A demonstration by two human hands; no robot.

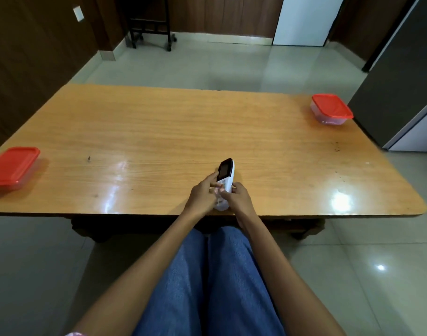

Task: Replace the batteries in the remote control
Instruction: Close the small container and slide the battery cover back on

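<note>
A white remote control (226,174) with a dark screen at its far end stands tilted over the near edge of the wooden table (159,132), face up. My left hand (202,195) grips its left side, thumb on the buttons. On the right side my right hand (239,197) holds its lower half, thumb across the front. The remote's back and lower end are hidden by my fingers. No loose batteries are in sight.
A red-lidded clear container (12,166) sits at the table's left edge, another red-lidded container (331,109) at the far right corner. A dark cabinet (396,81) stands right of the table. My legs in blue jeans (207,287) are below the near edge.
</note>
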